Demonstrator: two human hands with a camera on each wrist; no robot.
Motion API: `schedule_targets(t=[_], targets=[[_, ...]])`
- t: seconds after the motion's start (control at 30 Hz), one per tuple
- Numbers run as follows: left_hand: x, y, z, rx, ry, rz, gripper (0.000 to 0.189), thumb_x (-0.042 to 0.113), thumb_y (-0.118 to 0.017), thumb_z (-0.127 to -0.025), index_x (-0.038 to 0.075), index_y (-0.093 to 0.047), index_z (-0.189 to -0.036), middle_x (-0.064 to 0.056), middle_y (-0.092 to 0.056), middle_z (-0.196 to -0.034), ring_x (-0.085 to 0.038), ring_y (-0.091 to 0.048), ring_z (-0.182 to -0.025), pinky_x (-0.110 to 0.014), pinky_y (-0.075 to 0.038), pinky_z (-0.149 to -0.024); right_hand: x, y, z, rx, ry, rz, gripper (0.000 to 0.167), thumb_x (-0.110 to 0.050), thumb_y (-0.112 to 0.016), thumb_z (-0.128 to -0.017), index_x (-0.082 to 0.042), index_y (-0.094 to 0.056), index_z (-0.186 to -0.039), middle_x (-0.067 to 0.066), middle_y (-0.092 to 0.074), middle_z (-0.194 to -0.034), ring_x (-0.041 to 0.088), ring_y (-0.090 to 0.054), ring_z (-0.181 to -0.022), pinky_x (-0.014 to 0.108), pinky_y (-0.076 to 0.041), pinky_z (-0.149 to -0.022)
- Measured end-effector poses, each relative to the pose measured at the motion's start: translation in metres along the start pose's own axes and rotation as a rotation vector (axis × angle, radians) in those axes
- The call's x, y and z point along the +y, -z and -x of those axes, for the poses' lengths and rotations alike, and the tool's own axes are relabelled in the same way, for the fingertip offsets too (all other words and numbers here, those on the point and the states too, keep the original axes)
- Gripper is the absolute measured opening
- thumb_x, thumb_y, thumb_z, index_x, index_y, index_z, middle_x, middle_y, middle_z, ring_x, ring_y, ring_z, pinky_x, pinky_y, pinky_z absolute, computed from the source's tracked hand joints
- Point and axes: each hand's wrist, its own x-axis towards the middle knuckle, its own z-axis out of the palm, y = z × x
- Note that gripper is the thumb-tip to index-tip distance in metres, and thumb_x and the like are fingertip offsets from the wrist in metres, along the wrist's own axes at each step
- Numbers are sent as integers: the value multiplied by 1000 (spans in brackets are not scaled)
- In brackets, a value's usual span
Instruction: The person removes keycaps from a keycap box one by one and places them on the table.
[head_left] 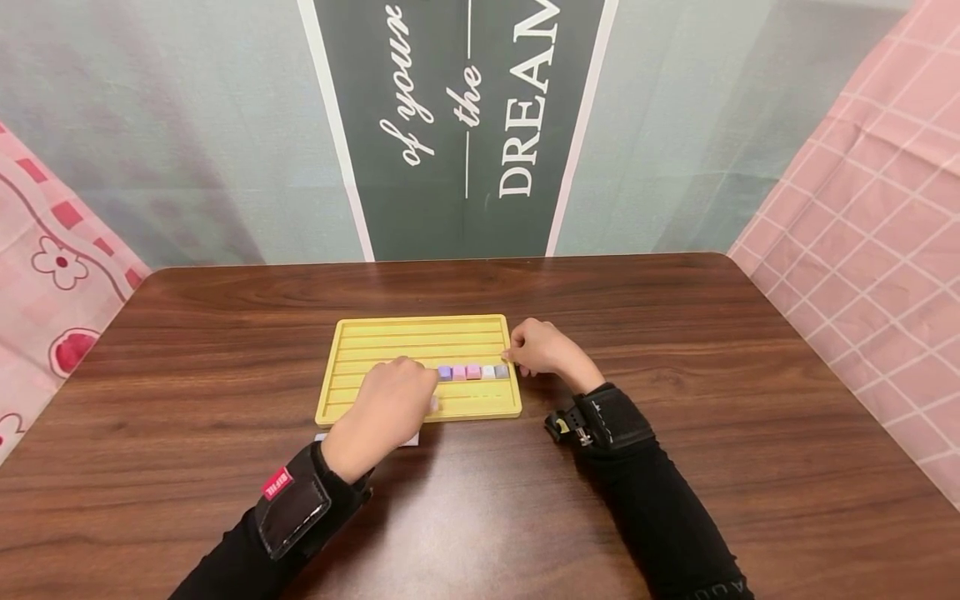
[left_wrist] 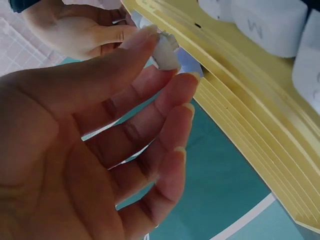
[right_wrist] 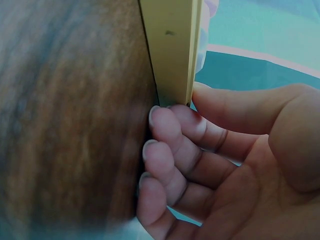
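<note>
A yellow ridged tray (head_left: pixel 420 332) lies on the table before me. My left hand (head_left: pixel 388 408) is over its front left part and pinches a white keycap (left_wrist: pixel 166 53) between thumb and index finger; the other fingers are bent loosely. At the tray's right edge, my right hand (head_left: pixel 546 347) grips the rim (right_wrist: pixel 175 55) between thumb and curled fingers. A row of purple, pink, white and grey keycaps (head_left: pixel 473 372) sits in one groove between the hands. Larger in the left wrist view are white lettered keycaps (left_wrist: pixel 270 27) on the tray. My left hand hides part of the tray.
A pale flat object (head_left: pixel 409 440) shows partly from under my left wrist, at the tray's front edge. The brown wooden table (head_left: pixel 480 508) extends around the tray. Behind it hangs a grey-green cloth (head_left: pixel 660 125) with lettering, and pink cloths are at both sides.
</note>
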Motion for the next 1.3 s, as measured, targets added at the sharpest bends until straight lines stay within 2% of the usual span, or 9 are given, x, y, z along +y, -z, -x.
schedule_targets(t=[0.17, 0.4, 0.67, 0.93, 1.3], targets=[[2, -1, 6, 21, -38, -3, 21, -2, -65, -72, 8, -52, -59, -3, -50, -57, -21, -53, -57, -35, -43, -46, 0, 0, -1, 2, -10, 3, 30, -17, -60, -89, -7, -53, -62, 6, -58, -56, 17, -55, -50, 24, -38, -47], [6, -3, 13, 35, -70, -15, 23, -3, -67, -68, 11, -54, -55, -2, -51, -56, -21, -51, -56, -34, -41, -47, -1, -1, -1, 4, -25, -3, 30, -17, -60, -89, -7, -53, -62, 6, -57, -56, 17, -54, -50, 24, -38, -47], [7, -6, 18, -9, -64, -11, 16, 0, -71, -67, 7, -59, -61, -6, -52, -58, -23, -50, -58, -35, -42, -49, -1, -1, -1, 7, -39, -10, 30, -17, -60, -89, -6, -53, -62, 7, -57, -55, 17, -54, -50, 24, -39, -46], [7, -11, 18, -23, -60, 2, 16, -2, -68, -69, 7, -58, -59, -5, -49, -57, -23, -49, -58, -35, -41, -49, -1, 0, -1, 9, -28, -5, 30, -17, -60, -89, -6, -54, -62, 6, -57, -55, 16, -54, -50, 24, -40, -46], [8, -11, 18, -45, -40, 3, 14, -1, -68, -69, 6, -59, -61, -6, -51, -58, -24, -50, -60, -35, -40, -50, -1, -1, 0, 3, -13, -6, 31, -17, -60, -89, -7, -52, -61, 7, -57, -56, 17, -55, -50, 24, -38, -47]])
